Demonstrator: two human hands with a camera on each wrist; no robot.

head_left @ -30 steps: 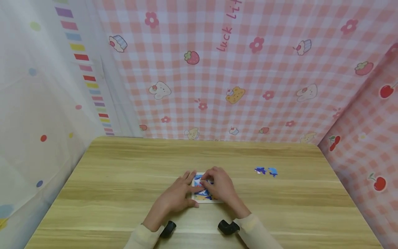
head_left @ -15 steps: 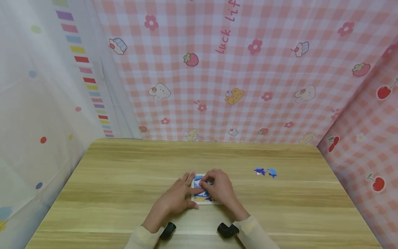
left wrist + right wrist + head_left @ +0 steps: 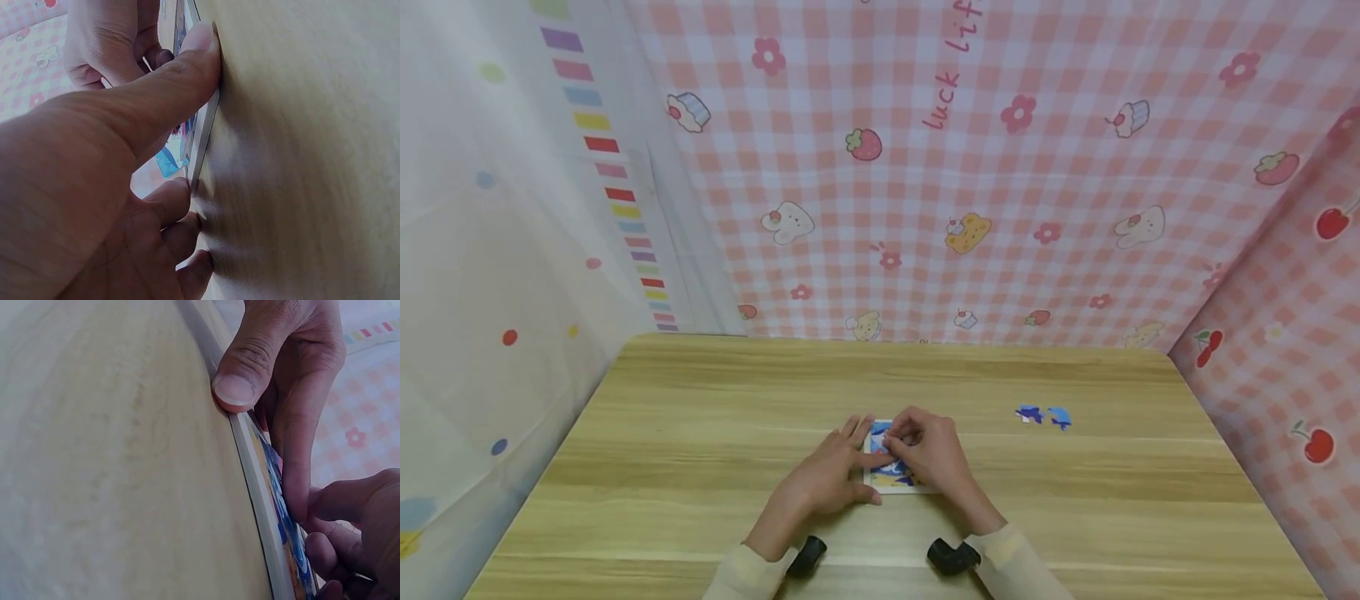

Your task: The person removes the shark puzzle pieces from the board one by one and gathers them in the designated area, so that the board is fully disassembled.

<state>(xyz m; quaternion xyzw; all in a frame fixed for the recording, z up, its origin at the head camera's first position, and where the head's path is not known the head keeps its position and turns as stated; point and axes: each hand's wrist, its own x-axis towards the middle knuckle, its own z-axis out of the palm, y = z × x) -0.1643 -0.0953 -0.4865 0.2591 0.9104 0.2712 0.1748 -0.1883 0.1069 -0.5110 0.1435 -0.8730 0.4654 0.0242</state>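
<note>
A small picture puzzle [image 3: 887, 479] in a white frame lies on the table, showing blue, white and yellow sea shapes. My left hand [image 3: 827, 468] rests at its left side with spread fingers. Its index finger presses on the picture, while the thumb [image 3: 240, 387] touches the frame's near edge in the right wrist view. My right hand [image 3: 934, 448] is over the puzzle's right half, thumb and index finger pinched together low over the picture. They pinch a small puzzle piece, mostly hidden by the fingers; a whitish bit shows between them in the right wrist view.
Two loose blue puzzle pieces, one dark [image 3: 1030, 414] and one lighter [image 3: 1060, 417], lie to the right on the wooden table [image 3: 700, 400]. A pink checked cloth [image 3: 910, 192] hangs behind the table. Black wrist devices [image 3: 953, 557] sit by both cuffs.
Both hands stay at the puzzle in nearly the same pose. The right hand's fingers shift slightly over the picture. The loose pieces have not moved on the table.
</note>
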